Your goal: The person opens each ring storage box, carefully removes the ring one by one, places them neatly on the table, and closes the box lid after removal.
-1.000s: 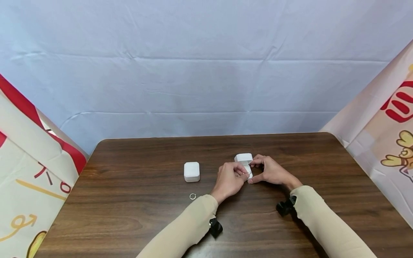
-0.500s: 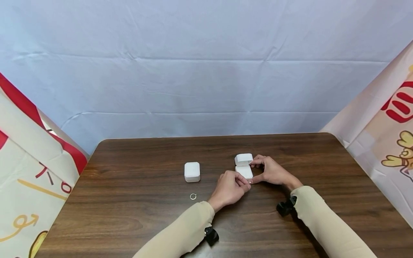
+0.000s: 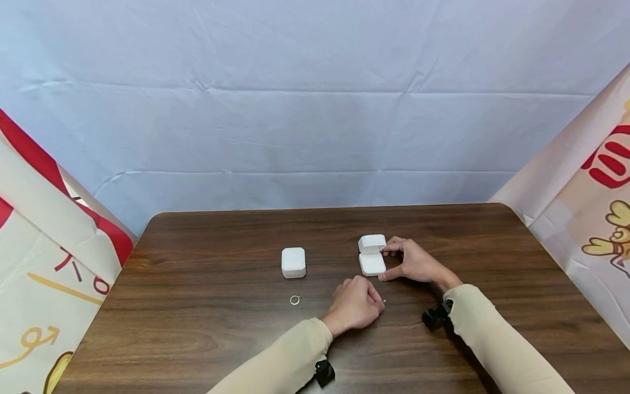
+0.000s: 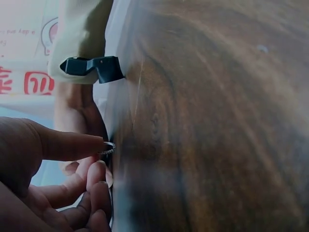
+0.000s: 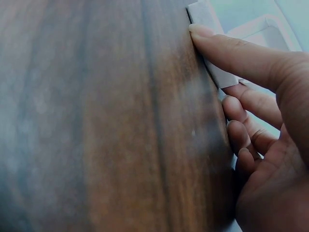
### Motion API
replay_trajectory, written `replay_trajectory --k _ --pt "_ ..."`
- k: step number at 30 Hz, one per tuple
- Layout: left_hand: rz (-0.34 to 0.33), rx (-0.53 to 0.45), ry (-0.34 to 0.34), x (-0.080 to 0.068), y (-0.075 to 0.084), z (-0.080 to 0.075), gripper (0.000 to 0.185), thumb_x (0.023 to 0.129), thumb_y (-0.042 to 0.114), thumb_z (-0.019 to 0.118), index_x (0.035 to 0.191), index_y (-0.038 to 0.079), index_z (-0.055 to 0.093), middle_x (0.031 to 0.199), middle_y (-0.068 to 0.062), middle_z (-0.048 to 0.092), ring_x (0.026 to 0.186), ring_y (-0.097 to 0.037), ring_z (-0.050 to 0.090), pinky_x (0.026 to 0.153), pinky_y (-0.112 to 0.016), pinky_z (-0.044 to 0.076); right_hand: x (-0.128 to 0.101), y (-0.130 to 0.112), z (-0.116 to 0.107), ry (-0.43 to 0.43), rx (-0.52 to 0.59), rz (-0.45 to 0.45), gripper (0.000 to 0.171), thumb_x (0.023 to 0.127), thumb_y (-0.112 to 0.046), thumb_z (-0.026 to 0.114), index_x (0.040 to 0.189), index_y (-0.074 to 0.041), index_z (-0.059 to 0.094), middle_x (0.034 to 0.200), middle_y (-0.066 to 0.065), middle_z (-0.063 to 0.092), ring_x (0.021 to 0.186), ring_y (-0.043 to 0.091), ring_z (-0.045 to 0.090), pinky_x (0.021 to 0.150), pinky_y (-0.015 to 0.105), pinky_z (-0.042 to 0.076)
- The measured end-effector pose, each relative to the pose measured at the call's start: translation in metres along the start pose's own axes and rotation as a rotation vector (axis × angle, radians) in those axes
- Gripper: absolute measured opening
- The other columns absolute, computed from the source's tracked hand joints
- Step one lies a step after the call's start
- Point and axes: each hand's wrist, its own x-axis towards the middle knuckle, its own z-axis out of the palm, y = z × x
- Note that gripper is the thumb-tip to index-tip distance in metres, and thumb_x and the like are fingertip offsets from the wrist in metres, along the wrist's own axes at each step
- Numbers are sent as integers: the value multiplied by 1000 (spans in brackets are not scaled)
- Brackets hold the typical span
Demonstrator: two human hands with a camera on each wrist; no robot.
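Note:
A small open white box (image 3: 372, 264) lies right of the table's middle, its lid (image 3: 371, 242) tipped back. My right hand (image 3: 389, 264) holds the box at its right side, thumb at the near corner and index finger by the hinge. The right wrist view shows the thumb (image 5: 231, 53) along the box's edge (image 5: 211, 63). My left hand (image 3: 379, 302) rests on the table just in front of the box and pinches a thin silver ring (image 3: 383, 301) between thumb and index finger. The ring (image 4: 108, 148) is plain in the left wrist view.
A closed white box (image 3: 293, 262) stands left of centre, and a second silver ring (image 3: 295, 300) lies loose in front of it. The dark wooden table (image 3: 197, 328) is ringed by a blue backdrop and printed cloths at both sides.
My left hand has drawn back from the open box towards me, taking the ring along. The right hand has stayed on the box.

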Motion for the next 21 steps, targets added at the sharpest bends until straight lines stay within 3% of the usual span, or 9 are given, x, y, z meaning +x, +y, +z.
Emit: replay_trajectory --k 5,12,21 --pt "-4 63 2 -1 2 0 21 81 14 76 63 24 73 62 17 63 59 -4 56 58 -25 45 0 2 -1 -10 18 1 48 72 -27 94 111 -7 74 107 4 62 98 23 54 87 36 44" --pt "4 160 26 0 3 1 21 80 16 76 62 27 74 63 17 65 67 -4 62 72 -31 46 1 3 -1 -12 8 6 47 71 -26 95 110 -9 75 107 2 62 97 22 54 85 34 44" --pt "-13 186 14 2 1 5 24 81 22 80 60 27 71 61 19 62 67 -4 60 76 -33 46 1 4 -1 -7 5 1 47 72 -26 95 109 -8 75 107 4 62 96 22 53 85 34 44"
